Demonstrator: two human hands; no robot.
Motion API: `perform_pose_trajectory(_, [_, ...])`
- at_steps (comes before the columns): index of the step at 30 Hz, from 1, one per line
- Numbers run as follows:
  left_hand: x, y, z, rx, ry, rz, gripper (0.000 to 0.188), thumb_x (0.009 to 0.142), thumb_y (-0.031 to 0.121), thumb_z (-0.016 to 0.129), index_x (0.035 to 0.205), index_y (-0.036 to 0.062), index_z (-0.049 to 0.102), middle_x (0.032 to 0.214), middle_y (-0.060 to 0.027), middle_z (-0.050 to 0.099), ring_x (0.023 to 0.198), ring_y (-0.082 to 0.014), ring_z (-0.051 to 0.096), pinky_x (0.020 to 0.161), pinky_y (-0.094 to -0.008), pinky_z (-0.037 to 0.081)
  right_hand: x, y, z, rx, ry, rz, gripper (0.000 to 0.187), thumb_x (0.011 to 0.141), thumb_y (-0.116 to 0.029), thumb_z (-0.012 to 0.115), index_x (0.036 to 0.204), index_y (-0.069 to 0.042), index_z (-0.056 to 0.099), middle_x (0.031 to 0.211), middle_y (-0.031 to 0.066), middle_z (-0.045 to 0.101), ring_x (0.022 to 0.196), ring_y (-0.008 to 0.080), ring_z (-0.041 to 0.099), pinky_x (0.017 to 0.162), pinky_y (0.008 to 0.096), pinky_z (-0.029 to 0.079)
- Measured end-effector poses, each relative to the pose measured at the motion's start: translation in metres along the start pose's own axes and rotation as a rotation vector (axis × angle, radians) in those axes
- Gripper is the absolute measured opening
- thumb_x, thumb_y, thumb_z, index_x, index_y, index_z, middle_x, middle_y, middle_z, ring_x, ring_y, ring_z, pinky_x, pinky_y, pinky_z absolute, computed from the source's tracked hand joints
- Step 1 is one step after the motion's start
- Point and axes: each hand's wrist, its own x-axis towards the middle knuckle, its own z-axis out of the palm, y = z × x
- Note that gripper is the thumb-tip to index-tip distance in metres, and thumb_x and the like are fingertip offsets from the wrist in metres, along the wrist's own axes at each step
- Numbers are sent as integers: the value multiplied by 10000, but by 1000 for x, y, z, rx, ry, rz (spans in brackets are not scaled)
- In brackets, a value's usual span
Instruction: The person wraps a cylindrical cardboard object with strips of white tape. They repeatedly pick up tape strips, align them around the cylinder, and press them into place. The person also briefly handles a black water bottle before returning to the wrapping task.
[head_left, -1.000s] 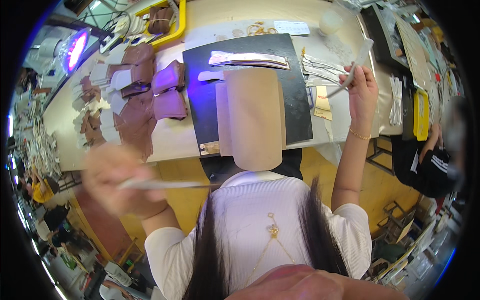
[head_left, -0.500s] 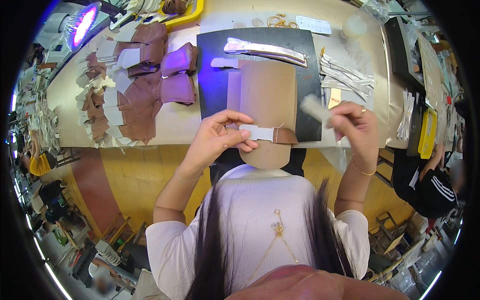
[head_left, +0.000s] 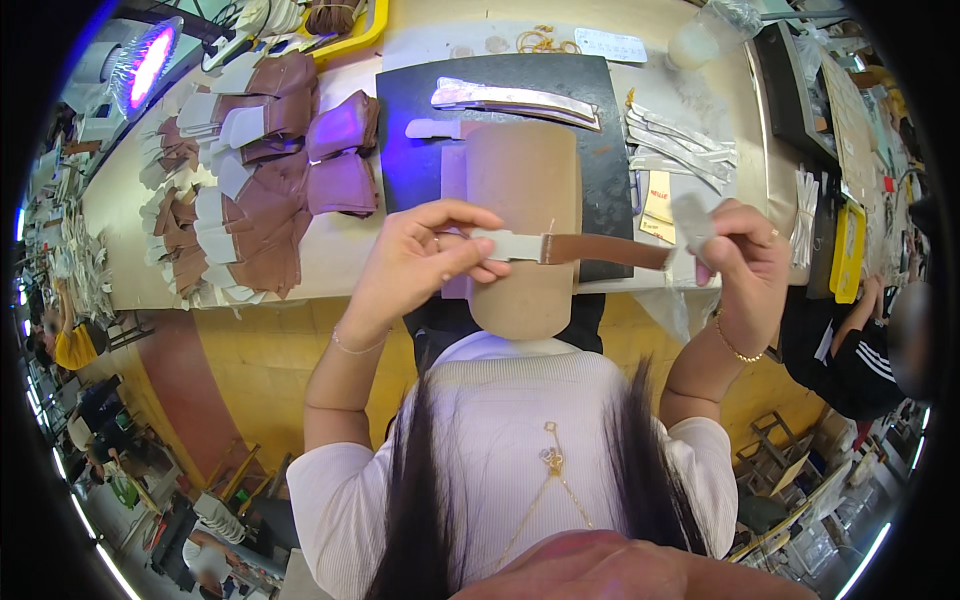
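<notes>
A brown strap (head_left: 610,252) with a white tab (head_left: 515,246) at its left end stretches sideways over a tan rounded pad (head_left: 522,180). My left hand (head_left: 425,262) pinches that tab between thumb and fingers. My right hand (head_left: 748,262) has its fingers closed on a greyish-white piece (head_left: 694,225), smeared by motion, at the strap's right end. Whether this piece is joined to the strap I cannot tell. Beneath the pad lies a dark mat (head_left: 610,140) near the table's front edge. A second white-tabbed strap (head_left: 433,129) lies just beyond the pad.
Stacks of brown pieces with white tabs (head_left: 265,225) cover the table's left side, under a glowing lamp (head_left: 150,65). Long pale strips (head_left: 515,100) lie on the mat's far part. More white strips (head_left: 680,145) and a yellow card (head_left: 657,207) are at right, near a yellow tray (head_left: 848,252).
The strap, curled over the pad's right edge before, is now drawn out to the right. My right hand has moved slightly right and down; my left still pinches the tab.
</notes>
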Motion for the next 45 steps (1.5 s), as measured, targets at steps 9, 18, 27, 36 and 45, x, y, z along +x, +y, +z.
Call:
perform_pose_trajectory(9, [-6,-23,-22,-113,-33,17,286,952,157,507,1072,-95,567,877,-203,663,758,-212,690,674,-252,577,20,22,60,-175,-410,428,156,817,-145,703,827,-2,641,660,-2,610,501,-2,492,423,143,360])
perform_pose_trajectory(18, [-9,-22,-21,-91,-28,29,275,938,137,525,1075,-98,570,886,-215,670,769,-215,693,675,-254,582,33,22,75,-291,-475,472,190,820,-185,686,812,5,673,565,3,590,458,34,507,430,190,399])
perform_pose_trajectory(27, [-11,-22,-18,-133,13,3,239,832,-15,632,1056,-88,591,873,-184,675,778,-202,690,687,-251,573,33,24,77,-355,-461,471,201,803,-199,688,818,1,681,581,24,623,483,51,548,460,198,423])
perform_pose_trajectory(36, [-10,-23,-18,-128,24,14,222,837,-16,627,1045,-86,595,865,-179,676,762,-198,691,672,-251,574,29,28,76,-344,-430,450,200,795,-195,705,815,3,679,577,27,618,491,57,553,471,196,425])
perform_pose_trajectory(45, [-7,-24,-24,-90,8,-16,219,851,6,626,1045,-90,595,860,-155,671,768,-182,685,677,-239,558,29,36,61,-174,-437,515,159,789,-89,730,823,9,610,727,9,615,647,44,566,569,176,441])
